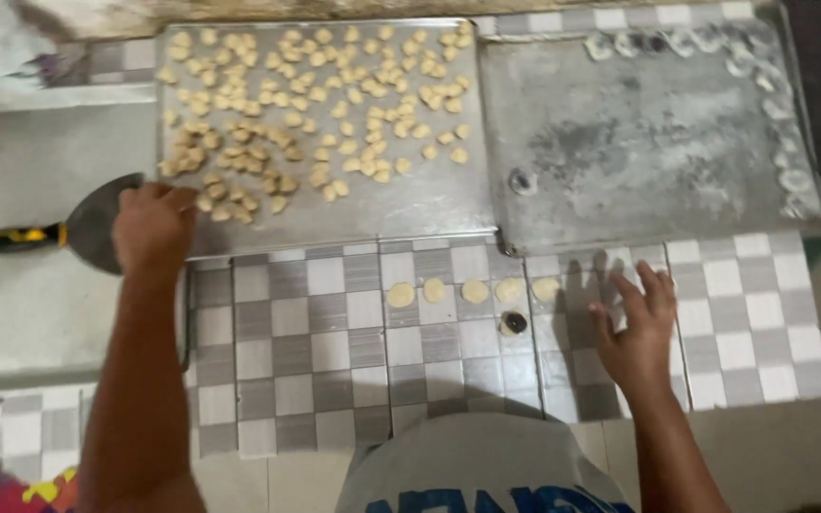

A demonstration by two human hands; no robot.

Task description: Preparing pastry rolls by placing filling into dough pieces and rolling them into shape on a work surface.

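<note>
Left hand (152, 228) sits at left of centre, knuckles up, fingers curled down at the lower left corner of the metal tray (429, 204), touching the small dough pieces (239, 204) at that edge; grip on any single piece cannot be told. Just left of it lies a scraper (83, 228), broad grey blade, black and yellow handle pointing to the left edge of frame; blade partly hidden behind the hand. Tray fills upper centre, covered in many small pale dough pieces, scattered thick on its left and top, bare along its lower right. Nothing blocks the tray apart from the hand itself. Below the tray, grey and white checkered tiles (315, 342). On the tiles at centre, a short row of four flattened dough discs (472, 291), pale, round, near each other; one small dark round object (514, 323) just under the row. Upper right: a second metal tray (639, 142), floury, with folded pale dough pieces (781, 123) lining its top and right rim. Right hand (639, 337) at lower right, open, fingers spread, flat on the tiles, just right of the discs, holding nothing.
</note>
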